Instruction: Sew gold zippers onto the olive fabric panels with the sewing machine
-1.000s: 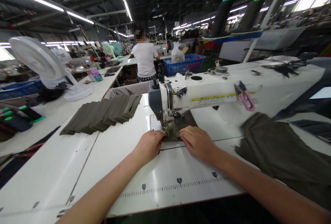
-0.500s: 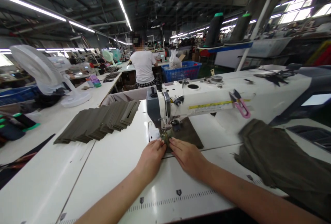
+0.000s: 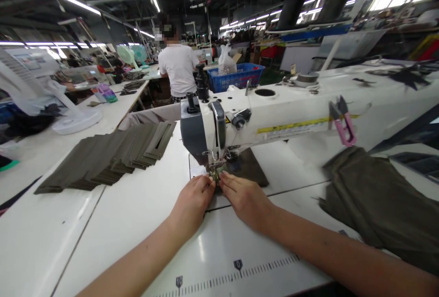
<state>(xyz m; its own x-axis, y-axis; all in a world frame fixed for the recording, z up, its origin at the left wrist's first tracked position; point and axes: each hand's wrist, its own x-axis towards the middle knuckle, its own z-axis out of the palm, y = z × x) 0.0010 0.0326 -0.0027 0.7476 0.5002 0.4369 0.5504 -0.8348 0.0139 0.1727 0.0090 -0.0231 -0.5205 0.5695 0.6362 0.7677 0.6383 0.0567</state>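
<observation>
An olive-green fabric piece [image 3: 252,169] lies flat under the needle and presser foot of a white sewing machine [image 3: 219,151]. Just in front of the foot, the fingertips of my left hand [image 3: 195,196] are closed on the fabric's near edge. Close by on the other side, my right hand [image 3: 245,196] presses its fingers together on the same piece. A narrow gap separates the two sets of fingertips, and the fabric beneath them is mostly hidden.
A fanned stack of olive fabric pieces [image 3: 106,155] lies left of the machine. Crumpled olive fabric [image 3: 377,196] rests at the right. Pink thread snips [image 3: 344,125] hang on the machine arm. Beyond are a white fan [image 3: 75,116], a blue basket [image 3: 236,75] and a person in white [image 3: 178,68].
My view has moved closer to the machine and tilted lower. Both hands stay at the presser foot, and the fabric's near edge sits slightly nearer the foot.
</observation>
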